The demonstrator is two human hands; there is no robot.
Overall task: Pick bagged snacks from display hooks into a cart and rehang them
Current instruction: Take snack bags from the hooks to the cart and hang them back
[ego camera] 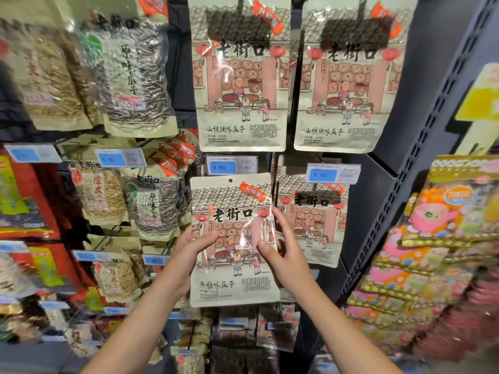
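Before a shop wall of hanging snack packs, seen from the head camera: held up at chest height, a cream seed bag (233,240) printed with a street scene, its punched hang hole (230,180) at the top edge free of any peg. Gripped at the left edge by the left hand (193,245), thumb across the front, fingers behind. Steadied at the right edge by the right hand (283,256), thumb on the front and forefinger stretched up along the side; a light hold, not a clench. Just above, a blue price tag (222,167) reading 9.90; to the right, a matching bag (316,211) hanging on its hook. No cart in sight.

Probably light, with loose seeds shifting inside; glossy film, likely slippery and crinkly, floppy if held by one corner. Best pinched near the top seam, either side of the hole, to guide it onto a peg.
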